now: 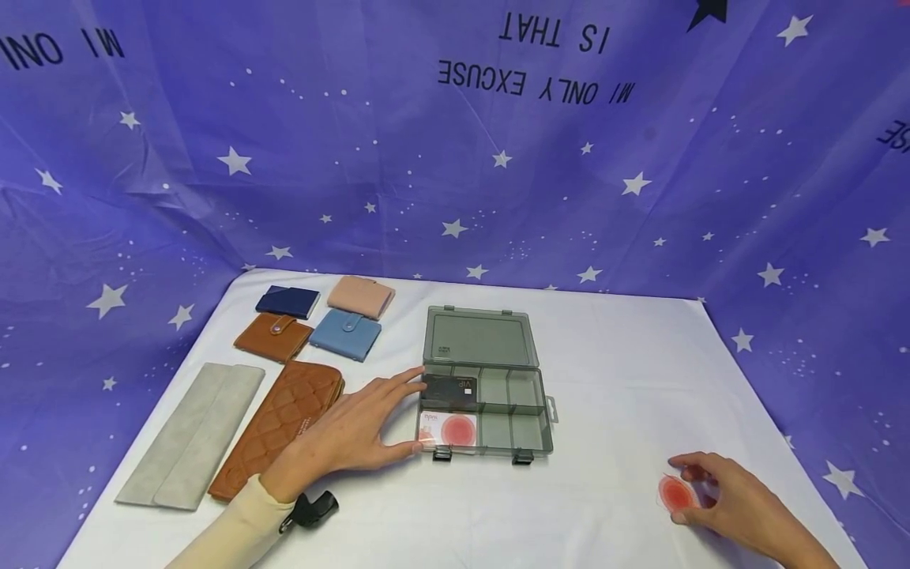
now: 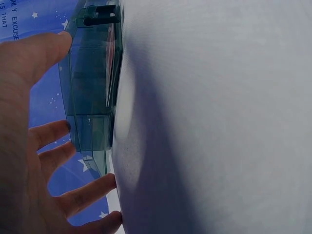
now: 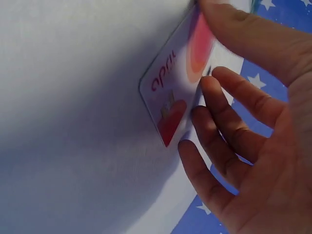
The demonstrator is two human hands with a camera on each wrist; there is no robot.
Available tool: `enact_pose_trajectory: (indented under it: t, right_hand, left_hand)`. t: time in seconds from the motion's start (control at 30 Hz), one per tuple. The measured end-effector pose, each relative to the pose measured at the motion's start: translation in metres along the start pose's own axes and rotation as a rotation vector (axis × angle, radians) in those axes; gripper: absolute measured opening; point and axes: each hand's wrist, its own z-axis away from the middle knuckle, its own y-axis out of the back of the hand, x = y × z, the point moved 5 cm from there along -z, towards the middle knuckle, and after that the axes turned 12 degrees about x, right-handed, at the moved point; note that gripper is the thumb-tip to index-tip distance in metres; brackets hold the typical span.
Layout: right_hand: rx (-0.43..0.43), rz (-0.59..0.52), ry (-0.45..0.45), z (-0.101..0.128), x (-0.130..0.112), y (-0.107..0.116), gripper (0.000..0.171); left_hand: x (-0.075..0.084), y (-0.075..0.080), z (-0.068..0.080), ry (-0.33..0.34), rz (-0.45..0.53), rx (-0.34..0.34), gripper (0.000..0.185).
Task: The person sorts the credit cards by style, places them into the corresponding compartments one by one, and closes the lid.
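Holding two cards, open box (image 1: 483,395) — left hand (image 1: 355,431) spread against it, right hand (image 1: 732,502) pinching red-spot card (image 1: 675,494).

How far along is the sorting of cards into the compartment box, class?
Done: the organizer box lies open with a black card and a white card with a red circle in its left compartments. In hand: the right hand pinches another red-circle card at the tablecloth, while the left hand steadies the box's left side. Left: the other compartments look empty, and the wallets lie closed.
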Motion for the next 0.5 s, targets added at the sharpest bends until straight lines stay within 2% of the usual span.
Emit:
enact_pose_trajectory:
  t: [0.13,0.23,0.33,0.5]
  right_hand:
    - [-0.029,-0.049,0.022,-0.002,0.003,-0.001,0.061]
    - [-0.007,-0.06,0.02,-0.001,0.003,-0.002,0.058]
    - [0.063,-0.054,0.036,-0.001,0.001,-0.002,0.056]
    - [0.181,-0.053,0.156,-0.005,-0.012,0.0,0.055]
  left_hand:
    - [0.0,0.0,0.001,0.003,0.002,0.006,0.086]
    - [0.0,0.001,0.001,0.003,0.004,0.008,0.086]
    - [0.0,0.001,0.001,0.003,0.0,0.009,0.087]
    - [0.0,0.001,0.0,0.002,-0.002,0.005,0.086]
